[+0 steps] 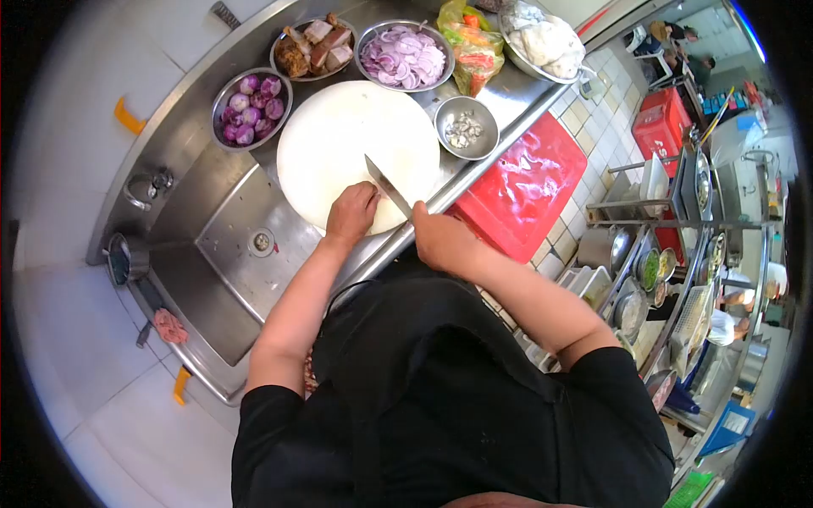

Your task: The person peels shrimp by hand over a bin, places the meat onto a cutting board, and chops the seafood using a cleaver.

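My right hand [440, 241] grips the handle of a kitchen knife [386, 184]; its blade points away and to the left over a round white cutting board [356, 127]. Close to the blade's left side, my left hand [352, 213] rests on the near part of the board with its fingers pressed together. Whatever those fingers hold is hidden or too small to name. To the right of the board stands a small metal bowl [451, 146] with pale pieces that look like garlic [463, 130].
Behind the board are bowls of sliced purple onions [403, 57] and meat chunks [320, 47], plus a vegetable bag [470, 42]. Whole peeled onions [252, 110] sit left. A sink [224, 233] lies front left; a red lid [529, 182] is at right.
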The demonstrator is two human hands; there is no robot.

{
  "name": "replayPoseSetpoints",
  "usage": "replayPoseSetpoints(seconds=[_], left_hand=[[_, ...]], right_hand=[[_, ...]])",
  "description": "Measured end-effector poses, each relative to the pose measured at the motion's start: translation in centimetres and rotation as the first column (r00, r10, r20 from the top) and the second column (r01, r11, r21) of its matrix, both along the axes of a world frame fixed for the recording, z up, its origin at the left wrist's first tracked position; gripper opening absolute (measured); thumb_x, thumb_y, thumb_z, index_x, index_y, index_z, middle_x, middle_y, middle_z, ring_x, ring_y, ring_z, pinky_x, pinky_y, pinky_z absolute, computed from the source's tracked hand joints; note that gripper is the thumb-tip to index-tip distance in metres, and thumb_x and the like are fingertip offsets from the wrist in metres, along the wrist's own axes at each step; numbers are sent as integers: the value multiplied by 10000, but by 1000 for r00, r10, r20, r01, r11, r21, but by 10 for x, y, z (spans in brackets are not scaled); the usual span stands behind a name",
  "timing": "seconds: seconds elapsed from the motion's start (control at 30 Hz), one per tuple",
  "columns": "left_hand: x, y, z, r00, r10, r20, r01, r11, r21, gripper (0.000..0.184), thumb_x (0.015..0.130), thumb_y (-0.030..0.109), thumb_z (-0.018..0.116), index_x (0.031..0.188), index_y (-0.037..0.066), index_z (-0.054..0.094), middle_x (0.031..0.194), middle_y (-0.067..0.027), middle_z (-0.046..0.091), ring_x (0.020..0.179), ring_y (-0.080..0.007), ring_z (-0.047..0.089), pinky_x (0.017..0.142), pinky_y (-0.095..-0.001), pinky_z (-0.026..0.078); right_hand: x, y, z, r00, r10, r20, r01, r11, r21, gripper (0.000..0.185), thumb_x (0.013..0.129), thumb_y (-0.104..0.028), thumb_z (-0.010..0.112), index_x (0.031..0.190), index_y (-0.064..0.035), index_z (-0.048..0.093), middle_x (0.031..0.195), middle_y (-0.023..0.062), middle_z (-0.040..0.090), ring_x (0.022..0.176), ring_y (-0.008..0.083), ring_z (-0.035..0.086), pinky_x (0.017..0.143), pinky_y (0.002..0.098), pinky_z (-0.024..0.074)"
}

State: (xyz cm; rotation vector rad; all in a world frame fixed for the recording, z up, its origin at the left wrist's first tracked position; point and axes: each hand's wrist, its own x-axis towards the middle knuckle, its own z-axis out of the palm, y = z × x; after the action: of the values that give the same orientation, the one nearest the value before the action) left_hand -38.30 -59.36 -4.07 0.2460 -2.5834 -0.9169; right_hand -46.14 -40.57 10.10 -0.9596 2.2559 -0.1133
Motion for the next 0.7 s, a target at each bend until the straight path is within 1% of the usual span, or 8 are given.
replayPoseSetpoints(seconds=[0.1,0.17,0.23,0.33,0.43,0.5,0.6,0.7], left_hand=[[0,-3,-3,998,-28,-62,27,999,-19,140,919,102,736,1031,31,693,1025,-143,732,979,-353,701,847,-436,579],[2,-6,-2,999,-46,-17,46,999,-13,151,917,103,737,1043,30,700,1032,-139,736,991,-346,702,858,-434,580],[4,-7,3,997,-66,25,67,998,-5,162,915,104,738,1055,30,706,1039,-136,740,1002,-339,702,869,-431,580],[9,-9,4,992,-39,-122,39,999,2,193,909,104,742,1087,34,718,1046,-125,746,1017,-326,705,879,-425,583],[11,-6,-6,994,3,-111,-5,1000,-24,196,903,100,742,1089,41,729,1044,-120,747,1013,-324,706,873,-423,587],[10,-4,-2,999,3,-50,-3,1000,-8,172,902,97,740,1067,47,736,1047,-118,748,1011,-328,707,873,-425,586],[12,-3,3,1000,6,-8,-6,1000,28,163,904,116,724,1046,37,732,1056,-116,742,1019,-327,700,886,-434,583],[14,-6,3,998,-67,1,67,998,15,161,905,114,721,1047,38,728,1056,-115,742,1016,-328,702,892,-432,582]], right_hand=[[-1,5,-33,999,-42,-8,42,999,7,286,914,-41,558,1158,64,452,969,337,715,914,501,726,821,586,569],[-15,-15,-41,996,-21,-85,8,988,-154,245,972,-64,493,1184,51,445,934,321,724,906,489,730,795,569,578],[-33,-38,-26,994,-10,-108,-9,984,-178,268,952,-40,526,1194,59,470,924,301,732,882,465,739,778,551,584],[-38,-61,50,987,-80,142,62,990,129,312,897,-1,597,1191,70,524,954,282,747,883,433,758,783,527,598],[-13,-26,22,1000,8,7,-8,999,37,284,925,-21,568,1187,72,512,966,296,742,880,441,760,789,538,598],[7,-6,10,999,-33,31,31,997,64,226,969,-54,505,1165,49,458,1007,339,721,992,471,735,849,577,574],[7,2,-34,998,-62,11,62,998,-21,232,964,-55,510,1169,35,447,992,324,722,992,467,731,843,583,568],[-14,-18,-32,996,-53,-75,43,991,-126,229,969,-68,512,1172,24,459,944,296,725,954,462,732,813,576,570]])
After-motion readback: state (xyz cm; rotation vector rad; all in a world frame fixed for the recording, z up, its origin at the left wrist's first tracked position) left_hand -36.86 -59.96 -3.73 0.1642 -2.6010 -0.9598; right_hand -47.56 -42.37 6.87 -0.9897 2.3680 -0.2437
